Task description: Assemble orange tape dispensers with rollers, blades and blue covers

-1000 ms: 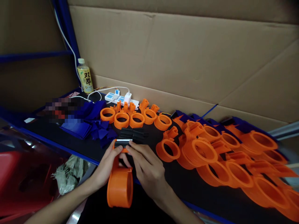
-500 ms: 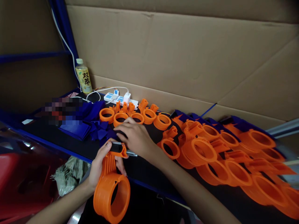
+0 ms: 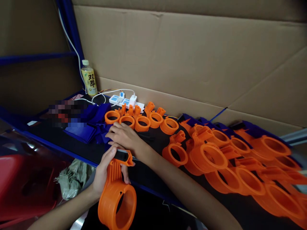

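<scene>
An orange plastic tape dispenser (image 3: 117,203) with a large ring hangs low in front of me. My left hand (image 3: 104,171) is wrapped around its ribbed neck, thumb near the black roller (image 3: 121,156) at its top. A strip of metal shows beside the roller, partly behind my right wrist. My right hand (image 3: 126,137) reaches across above the dispenser, with fingers apart and bent down at the edge of a heap of blue plastic pieces (image 3: 102,135). Its fingertips are near or touching these pieces; nothing shows in its grasp.
Several orange dispenser bodies (image 3: 142,123) stand along the back of the black tabletop (image 3: 52,135). More, some with blue parts, pile up at right (image 3: 271,147). A white power strip (image 3: 127,101), cables and a drink bottle (image 3: 90,80) stand at back left. A red stool (image 3: 21,185) is below.
My right hand has moved left and away from the dispenser's top to the blue pieces. My left hand still holds the dispenser. The view has shifted slightly.
</scene>
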Tool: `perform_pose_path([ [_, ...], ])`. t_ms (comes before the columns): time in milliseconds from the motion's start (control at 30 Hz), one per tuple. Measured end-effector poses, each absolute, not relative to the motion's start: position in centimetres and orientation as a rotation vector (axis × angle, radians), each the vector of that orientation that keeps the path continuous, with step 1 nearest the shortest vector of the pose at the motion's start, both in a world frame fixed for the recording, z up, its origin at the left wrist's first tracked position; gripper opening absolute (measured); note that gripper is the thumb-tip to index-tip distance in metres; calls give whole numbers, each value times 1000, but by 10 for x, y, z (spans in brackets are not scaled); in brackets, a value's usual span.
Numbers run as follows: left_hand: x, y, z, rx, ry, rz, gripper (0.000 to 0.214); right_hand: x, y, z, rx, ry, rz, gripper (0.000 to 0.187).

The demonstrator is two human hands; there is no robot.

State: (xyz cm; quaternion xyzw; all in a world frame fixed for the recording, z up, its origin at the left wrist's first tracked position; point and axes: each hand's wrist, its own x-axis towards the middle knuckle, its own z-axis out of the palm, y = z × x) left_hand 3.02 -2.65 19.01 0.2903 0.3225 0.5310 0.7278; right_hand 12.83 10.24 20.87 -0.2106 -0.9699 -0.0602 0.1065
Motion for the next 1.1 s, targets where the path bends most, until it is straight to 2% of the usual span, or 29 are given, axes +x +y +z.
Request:
perform_pose_path([
  [367,31,-27,188,660,682,1182,44,124,99,199,-645,-2752,-237,26],
  [467,31,-28,189,677,682,1210,44,125,99,200,-674,-2568,-83,26],
  [633,27,-23,187,701,724,1355,42,143,89,223,-846,-2102,309,11],
  [800,23,-12,181,606,911,1304,56,178,46,247,-1010,-1856,610,7],
  [1100,38,-12,193,531,866,1272,45,199,7,240,-1021,-1856,787,3],
])
